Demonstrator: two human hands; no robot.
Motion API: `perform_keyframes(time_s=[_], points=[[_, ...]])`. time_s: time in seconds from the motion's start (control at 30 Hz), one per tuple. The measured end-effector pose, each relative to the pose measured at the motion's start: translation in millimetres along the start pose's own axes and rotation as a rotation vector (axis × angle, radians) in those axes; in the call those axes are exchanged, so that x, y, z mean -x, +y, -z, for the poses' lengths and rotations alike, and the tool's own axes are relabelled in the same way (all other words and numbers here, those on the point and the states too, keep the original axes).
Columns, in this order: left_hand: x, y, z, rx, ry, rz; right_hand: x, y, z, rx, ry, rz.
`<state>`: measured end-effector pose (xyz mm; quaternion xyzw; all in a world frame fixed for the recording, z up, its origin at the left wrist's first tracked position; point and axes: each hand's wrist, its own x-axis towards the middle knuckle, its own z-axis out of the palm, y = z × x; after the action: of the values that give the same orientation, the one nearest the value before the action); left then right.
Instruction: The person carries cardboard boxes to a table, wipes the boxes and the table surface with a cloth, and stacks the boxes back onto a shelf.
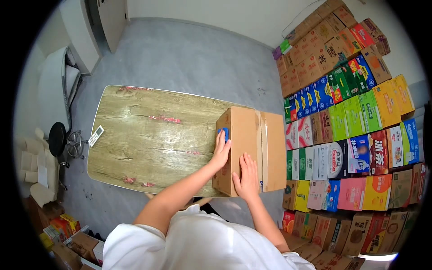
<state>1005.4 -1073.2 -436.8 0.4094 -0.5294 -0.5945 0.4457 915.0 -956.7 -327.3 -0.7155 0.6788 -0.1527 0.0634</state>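
A brown cardboard box [244, 135] lies at the right end of the wood-patterned table [135, 148]. A strip of clear tape [264, 148] runs along the seam on its top. My left hand [220, 151] is at the box's left side, its fingers closed over a small blue object [226, 134] against the cardboard. What kind of thing it is, I cannot make out. Flat on the box top, left of the tape, rests my right hand [246, 177] with its fingers stretched out. A small blue mark or piece [261, 183] shows near the tape's near end.
A white remote-like device [96, 136] lies at the table's left edge. Stacked, colourful cartons [324, 92] line the right wall, close to the box. A black round stool [57, 138] and a cream chair [33, 162] stand at left. More boxes [83, 245] sit at lower left.
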Motion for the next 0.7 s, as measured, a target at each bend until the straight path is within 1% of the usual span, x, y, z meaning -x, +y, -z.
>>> perform_keyframes(time_s=[0.03, 0.07, 0.13, 0.2, 0.27, 0.3, 0.33, 0.4, 0.5, 0.6, 0.63, 0.67, 0.7], points=[[1, -8, 0, 0.014, 0.003, 0.053, -1, -1, 2, -0.018, -0.003, 0.0], [8, -16, 0, 0.015, 0.001, 0.054, -1, -1, 3, -0.034, -0.005, 0.003], [33, -35, -4, -0.021, -0.001, 0.122, 0, -1, 3, -0.043, 0.009, 0.011], [65, -35, -9, -0.061, 0.001, 0.094, -3, -1, 2, -0.057, 0.034, 0.016], [81, -10, -11, -0.076, 0.007, 0.039, -2, -3, 2, -0.075, 0.041, 0.01], [77, -4, -10, -0.102, 0.019, -0.046, 0, -4, 3, -0.072, 0.045, -0.004], [65, 3, -10, -0.123, 0.034, -0.134, -1, -4, 3, -0.055, 0.032, 0.0], [15, 45, -2, -0.038, 0.039, -0.259, -1, -4, 5, -0.032, 0.019, -0.003], [-50, 60, 3, -0.044, 0.068, -0.102, 0, -6, 9, -0.031, 0.002, -0.011], [-90, 49, 9, -0.061, 0.062, -0.005, 0, -5, 11, -0.037, 0.014, -0.023], [-115, -10, 0, -0.063, 0.085, -0.142, -1, -4, 9, -0.044, 0.015, -0.021], [-118, -12, 4, -0.055, 0.059, -0.112, -1, -3, 7, -0.054, 0.014, -0.02], [-115, -21, 3, -0.07, 0.077, -0.09, -1, -2, 4, -0.049, 0.027, -0.015]])
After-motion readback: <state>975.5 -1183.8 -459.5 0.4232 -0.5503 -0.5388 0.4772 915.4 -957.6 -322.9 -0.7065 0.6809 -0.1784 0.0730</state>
